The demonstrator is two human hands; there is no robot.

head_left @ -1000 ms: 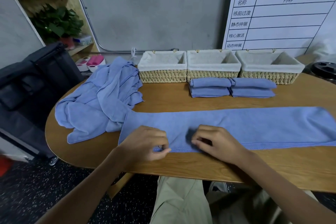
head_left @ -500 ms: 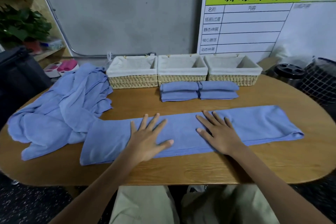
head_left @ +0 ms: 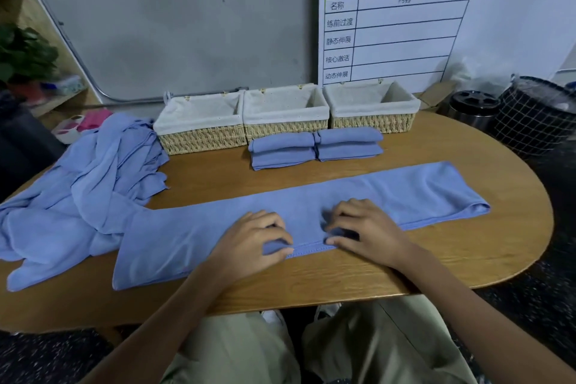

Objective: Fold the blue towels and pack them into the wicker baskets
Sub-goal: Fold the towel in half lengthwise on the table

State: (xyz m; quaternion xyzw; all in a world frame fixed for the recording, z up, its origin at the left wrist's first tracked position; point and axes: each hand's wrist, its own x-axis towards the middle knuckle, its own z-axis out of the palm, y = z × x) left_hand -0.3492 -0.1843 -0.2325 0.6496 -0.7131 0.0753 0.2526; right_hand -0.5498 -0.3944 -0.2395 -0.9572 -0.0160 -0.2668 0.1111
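A long blue towel, folded into a narrow strip, lies across the wooden table. My left hand and my right hand sit side by side on its middle, fingers curled, each pinching the near hemmed edge. Behind the strip lie two stacks of folded blue towels. Three lined wicker baskets, left, middle and right, stand in a row at the back; no towel shows in them. A heap of unfolded blue towels covers the table's left end.
A white board with a green header leans on the wall behind the baskets. A black mesh bin and a metal canister stand off the table's right end. A shelf with a plant is at left.
Half a second ago both hands lay flat with spread fingers on the strip. They have drawn back to the near edge and curled, pinching the hem.
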